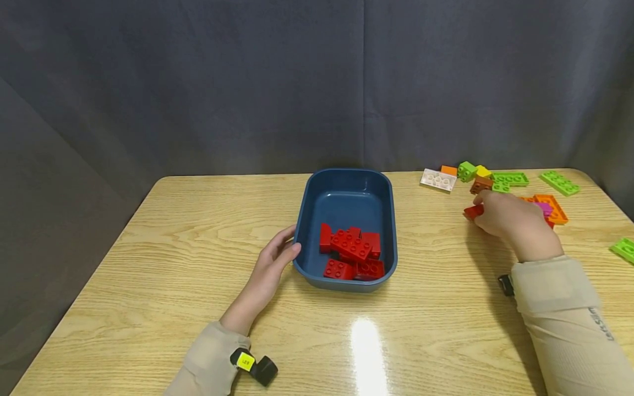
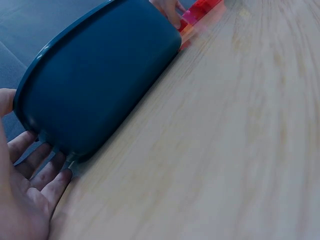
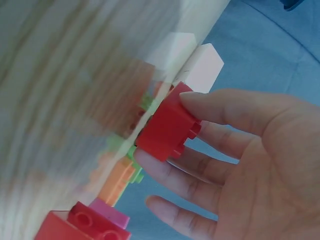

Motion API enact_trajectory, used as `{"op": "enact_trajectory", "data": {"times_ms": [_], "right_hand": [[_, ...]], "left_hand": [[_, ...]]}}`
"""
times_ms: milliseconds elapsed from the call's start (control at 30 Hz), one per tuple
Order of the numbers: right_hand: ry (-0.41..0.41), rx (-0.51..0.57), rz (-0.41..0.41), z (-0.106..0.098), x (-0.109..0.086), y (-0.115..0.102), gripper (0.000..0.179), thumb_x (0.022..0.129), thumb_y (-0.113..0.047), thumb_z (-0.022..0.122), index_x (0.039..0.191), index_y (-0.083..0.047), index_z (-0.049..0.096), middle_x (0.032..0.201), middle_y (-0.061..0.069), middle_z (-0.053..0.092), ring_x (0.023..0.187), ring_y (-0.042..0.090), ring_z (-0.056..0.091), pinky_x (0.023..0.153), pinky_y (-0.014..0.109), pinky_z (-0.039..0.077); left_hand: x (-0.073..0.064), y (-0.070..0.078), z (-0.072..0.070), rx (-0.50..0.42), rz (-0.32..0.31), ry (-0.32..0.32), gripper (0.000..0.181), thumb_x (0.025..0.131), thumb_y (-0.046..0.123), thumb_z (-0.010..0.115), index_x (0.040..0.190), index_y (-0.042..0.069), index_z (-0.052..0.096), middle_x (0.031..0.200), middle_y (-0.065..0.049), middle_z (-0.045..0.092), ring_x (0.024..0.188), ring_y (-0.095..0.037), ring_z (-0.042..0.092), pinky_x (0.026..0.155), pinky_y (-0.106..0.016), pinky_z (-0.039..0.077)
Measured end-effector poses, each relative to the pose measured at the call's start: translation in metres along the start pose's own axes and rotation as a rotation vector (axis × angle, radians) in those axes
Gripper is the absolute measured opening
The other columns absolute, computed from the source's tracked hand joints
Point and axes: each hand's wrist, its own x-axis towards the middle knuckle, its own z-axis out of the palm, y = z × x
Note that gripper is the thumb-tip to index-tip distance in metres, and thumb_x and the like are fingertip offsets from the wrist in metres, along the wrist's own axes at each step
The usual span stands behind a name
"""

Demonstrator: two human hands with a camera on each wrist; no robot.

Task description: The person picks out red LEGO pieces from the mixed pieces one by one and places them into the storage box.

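Note:
At the left side of a dark blue bin [image 1: 345, 283], my left hand [image 1: 274, 261] holds its edge. The thumb is at the rim and the fingers [image 2: 47, 172] touch the outer wall. Several red toy bricks [image 1: 349, 245] lie in the near half of the bin. On the right of the table, my right hand [image 1: 515, 223] pinches a red brick [image 3: 167, 125] between thumb and fingers, low over the tabletop. Beside this hand lie orange [image 1: 557, 209], magenta [image 1: 545, 208] and brown bricks [image 1: 481, 185]. More red bricks [image 3: 82, 222] show in the right wrist view.
Along the table's back right are a white brick plate [image 1: 438, 180], a green brick [image 1: 466, 171], a yellow brick [image 1: 483, 172] and green plates [image 1: 559, 182]. Another green plate [image 1: 624, 249] lies near the right edge. A grey curtain [image 1: 247, 88] hangs behind the wooden table [image 1: 163, 264].

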Motion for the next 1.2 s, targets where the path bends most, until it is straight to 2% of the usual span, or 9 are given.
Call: {"op": "enact_trajectory", "data": {"times_ms": [200, 467, 700, 967, 1200], "right_hand": [[0.023, -0.005, -0.021, -0.003, -0.002, -0.008, 0.041, 0.093, -0.017, 0.057, 0.127, 0.006, 0.054, 0.117, 0.033, 0.057, 0.092, 0.044, 0.055, 0.071, 0.060, 0.045], [0.115, -0.018, -0.088, -0.005, -0.003, -0.020, 0.045, 0.091, -0.021, 0.064, 0.127, 0.004, 0.056, 0.117, 0.031, 0.061, 0.094, 0.044, 0.059, 0.070, 0.058, 0.048], [0.118, -0.002, -0.143, -0.006, -0.004, -0.033, 0.043, 0.091, -0.019, 0.066, 0.127, 0.003, 0.057, 0.112, 0.027, 0.062, 0.090, 0.041, 0.060, 0.071, 0.058, 0.049], [0.133, 0.001, -0.196, -0.007, -0.011, -0.052, 0.045, 0.092, -0.020, 0.068, 0.130, 0.001, 0.056, 0.117, 0.028, 0.062, 0.090, 0.039, 0.061, 0.071, 0.058, 0.051], [0.164, -0.018, -0.251, -0.008, -0.020, -0.068, 0.045, 0.092, -0.021, 0.069, 0.130, -0.001, 0.058, 0.121, 0.026, 0.062, 0.099, 0.039, 0.061, 0.076, 0.060, 0.051]], "left_hand": [[0.000, 0.001, 0.000, 0.001, 0.004, -0.002, 0.051, 0.102, 0.021, 0.050, 0.149, 0.005, 0.040, 0.151, -0.014, 0.041, 0.134, -0.029, 0.045, 0.111, -0.044, 0.034], [0.000, 0.000, 0.000, -0.001, 0.012, -0.005, 0.050, 0.102, 0.020, 0.050, 0.149, 0.005, 0.040, 0.151, -0.015, 0.041, 0.134, -0.029, 0.046, 0.110, -0.039, 0.035], [0.000, 0.000, 0.000, 0.003, 0.013, -0.004, 0.050, 0.102, 0.019, 0.050, 0.149, 0.005, 0.041, 0.151, -0.015, 0.041, 0.133, -0.029, 0.046, 0.109, -0.036, 0.037], [0.000, 0.000, 0.000, 0.002, 0.011, -0.006, 0.050, 0.102, 0.020, 0.050, 0.149, 0.005, 0.040, 0.151, -0.015, 0.041, 0.134, -0.029, 0.045, 0.110, -0.040, 0.036], [0.000, 0.000, 0.000, 0.002, 0.010, -0.009, 0.051, 0.102, 0.020, 0.050, 0.150, 0.005, 0.040, 0.151, -0.015, 0.041, 0.133, -0.029, 0.046, 0.109, -0.037, 0.037]]}}
